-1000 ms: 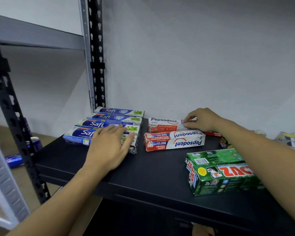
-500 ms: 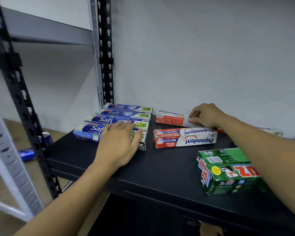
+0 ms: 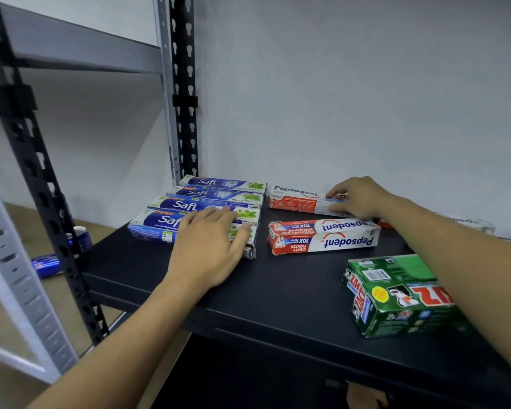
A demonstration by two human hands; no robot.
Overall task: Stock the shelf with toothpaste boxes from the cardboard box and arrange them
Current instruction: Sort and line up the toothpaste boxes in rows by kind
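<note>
Several blue Safi toothpaste boxes (image 3: pixel 207 196) lie in a row at the back left of the black shelf (image 3: pixel 278 296). My left hand (image 3: pixel 210 249) rests flat on the nearest Safi box (image 3: pixel 154 228), fingers spread. To their right lie red-and-white Pepsodent boxes: a rear one (image 3: pixel 295 200) and a front pair (image 3: pixel 322 237) printed upside down. My right hand (image 3: pixel 357 199) grips the right end of the rear Pepsodent box. The cardboard box is not in view.
A green Zact box (image 3: pixel 396 296) lies at the shelf's front right, under my right forearm. Black and grey slotted uprights (image 3: pixel 183 93) stand at the left. Blue cans (image 3: pixel 77 237) sit on the floor to the left. A white wall backs the shelf.
The camera view has shifted, so everything sits further right and lower in frame. Both hands stay on the same boxes; the rear Pepsodent box looks slightly nudged.
</note>
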